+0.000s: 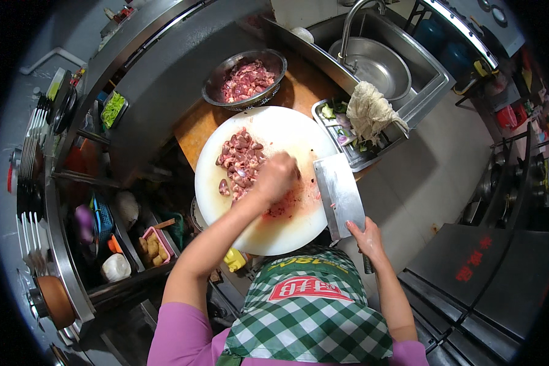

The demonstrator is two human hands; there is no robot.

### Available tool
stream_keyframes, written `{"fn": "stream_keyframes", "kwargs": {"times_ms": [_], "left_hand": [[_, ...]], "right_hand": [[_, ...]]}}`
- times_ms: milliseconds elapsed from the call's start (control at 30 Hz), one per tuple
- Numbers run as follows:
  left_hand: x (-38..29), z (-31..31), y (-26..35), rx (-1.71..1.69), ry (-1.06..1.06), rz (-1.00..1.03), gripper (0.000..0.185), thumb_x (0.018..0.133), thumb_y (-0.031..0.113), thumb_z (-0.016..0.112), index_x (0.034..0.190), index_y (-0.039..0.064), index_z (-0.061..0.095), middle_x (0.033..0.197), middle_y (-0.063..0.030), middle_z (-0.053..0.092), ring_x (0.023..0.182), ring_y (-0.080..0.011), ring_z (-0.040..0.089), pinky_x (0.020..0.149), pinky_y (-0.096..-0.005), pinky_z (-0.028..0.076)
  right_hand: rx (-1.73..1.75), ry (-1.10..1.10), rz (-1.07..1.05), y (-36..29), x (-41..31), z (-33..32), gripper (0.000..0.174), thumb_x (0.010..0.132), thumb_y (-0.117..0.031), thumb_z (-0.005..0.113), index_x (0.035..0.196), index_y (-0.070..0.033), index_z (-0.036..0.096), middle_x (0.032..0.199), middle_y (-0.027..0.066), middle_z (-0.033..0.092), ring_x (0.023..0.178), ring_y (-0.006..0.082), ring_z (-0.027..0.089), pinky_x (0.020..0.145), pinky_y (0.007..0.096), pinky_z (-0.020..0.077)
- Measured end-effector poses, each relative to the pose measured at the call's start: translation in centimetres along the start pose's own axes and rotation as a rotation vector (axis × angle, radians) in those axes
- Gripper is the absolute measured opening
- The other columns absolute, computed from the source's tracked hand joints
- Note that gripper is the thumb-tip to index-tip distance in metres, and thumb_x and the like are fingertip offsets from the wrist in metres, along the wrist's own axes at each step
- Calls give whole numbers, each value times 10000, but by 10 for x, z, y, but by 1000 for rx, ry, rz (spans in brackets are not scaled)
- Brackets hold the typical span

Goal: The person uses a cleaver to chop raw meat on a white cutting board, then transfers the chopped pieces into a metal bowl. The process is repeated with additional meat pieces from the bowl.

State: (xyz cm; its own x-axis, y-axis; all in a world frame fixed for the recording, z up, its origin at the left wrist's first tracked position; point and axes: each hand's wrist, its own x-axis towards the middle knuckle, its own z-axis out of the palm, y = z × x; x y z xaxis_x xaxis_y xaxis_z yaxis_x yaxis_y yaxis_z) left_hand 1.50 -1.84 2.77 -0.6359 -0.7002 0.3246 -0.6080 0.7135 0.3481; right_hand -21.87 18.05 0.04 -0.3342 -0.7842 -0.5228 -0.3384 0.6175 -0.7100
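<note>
A round white cutting board (274, 123) lies before me, stained yellow and red. On its left part is a pile of small raw meat pieces (240, 158) that look like poultry hearts. My left hand (279, 176) is curled low over the board at the pile's right edge; whether its fingers hold a piece is hidden. Dark red bits (281, 209) lie just below it. My right hand (369, 238) grips a cleaver (341, 192) near its handle, thumb on the blade. The broad blade slants over the board's right edge.
Behind the board stands a metal bowl (208, 89) of cut raw meat. A metal tray (320, 110) with vegetable scraps sits at the right, a cloth (370, 110) beside it. Beyond is a steel sink (432, 75) with a tap. Shelves with a pink basket (165, 244) of root vegetables are left.
</note>
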Motion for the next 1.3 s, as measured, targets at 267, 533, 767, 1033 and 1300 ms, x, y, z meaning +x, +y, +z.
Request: {"fn": "stream_keyframes", "kwargs": {"times_ms": [267, 533, 767, 1033, 1300], "left_hand": [[62, -54, -84, 147, -125, -181, 263, 704, -76, 620, 931, 33, 696, 945, -198, 671, 834, -303, 669, 782, -370, 568], [36, -11, -90, 261, -267, -192, 169, 698, -91, 527, 797, -11, 638, 878, -206, 618, 847, -374, 620, 787, -446, 533], [3, 10, -3, 38, -336, 402, 165, 744, 40, 585, 905, 5, 597, 948, -142, 576, 905, -293, 583, 720, -370, 543], [-47, 17, 23, -199, -69, 256, 304, 748, 10, 606, 1052, 27, 612, 1122, -176, 566, 1020, -350, 568, 868, -417, 488], [-78, 27, 36, -316, 164, -100, 189, 704, -33, 696, 877, 29, 652, 901, -97, 631, 835, -277, 623, 724, -352, 511]], "right_hand": [[37, 12, -7, 5, 0, 7, 448, 821, -368, 700, 1047, 14, 639, 983, 196, 687, 911, 281, 672, 801, 369, 501], [15, 17, 6, 10, 0, 10, 479, 812, -407, 697, 1020, 18, 625, 999, 231, 666, 935, 344, 651, 806, 393, 490], [13, 9, -33, 7, 4, 6, 506, 800, -435, 699, 1010, 19, 627, 963, 232, 670, 906, 341, 660, 777, 404, 495], [27, 35, -40, 1, 2, 5, 466, 809, -403, 701, 996, 17, 626, 945, 232, 673, 900, 347, 664, 769, 406, 500], [-40, 161, -239, -26, -17, -1, 384, 821, -322, 701, 967, 19, 603, 852, 223, 676, 799, 372, 670, 699, 410, 510]]}}
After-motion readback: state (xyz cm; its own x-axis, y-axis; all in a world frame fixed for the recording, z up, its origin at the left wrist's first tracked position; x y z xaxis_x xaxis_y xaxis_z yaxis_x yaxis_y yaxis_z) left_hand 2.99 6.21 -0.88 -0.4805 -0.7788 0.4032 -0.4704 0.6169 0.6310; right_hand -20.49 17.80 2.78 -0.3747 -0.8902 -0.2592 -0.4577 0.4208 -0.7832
